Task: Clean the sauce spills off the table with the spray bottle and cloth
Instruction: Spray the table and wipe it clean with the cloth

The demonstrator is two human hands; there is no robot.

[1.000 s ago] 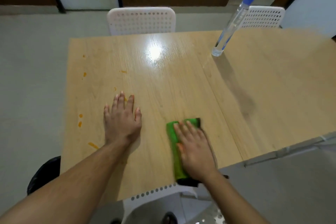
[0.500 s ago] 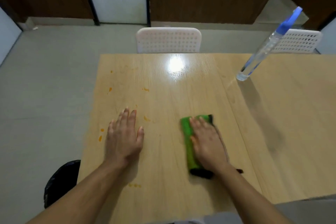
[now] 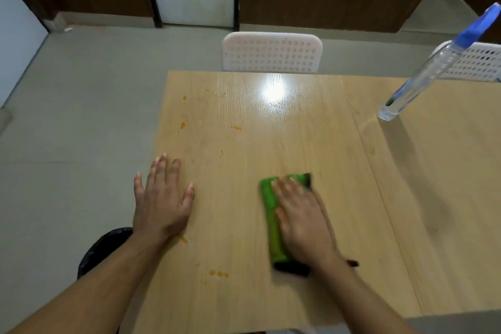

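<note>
Head-camera view, looking down on a light wooden table (image 3: 298, 293). A folded green cloth (image 3: 269, 214) is pressed flat to the tabletop under the right hand (image 3: 303, 221); the palm and extended fingers lie on top of it rather than being curled around it, so the cloth is pinned, not gripped. A green strip of it shows along the hand's left side, and a dark edge shows at the wrist end. The left hand (image 3: 162, 200) is laid flat and empty on the table near its left edge, fingers spread, as if bracing.

A clear spray bottle (image 3: 423, 73) with a blue trigger head is seen standing at the far right of the table, well apart from both hands and untouched.

Orange sauce spots (image 3: 218, 273) are visible near the front edge between the two forearms. More spots (image 3: 182, 125) are scattered toward the far left, and one small streak (image 3: 183, 239) lies just beside the left wrist.

The wiping step is judged to be in hand, with several spills not yet reached. The next move is judged to call for the cloth to be slid leftward, under steady downward pressure, across the nearest spots. The braced left hand would have to be lifted clear of the streak beside it.
</note>
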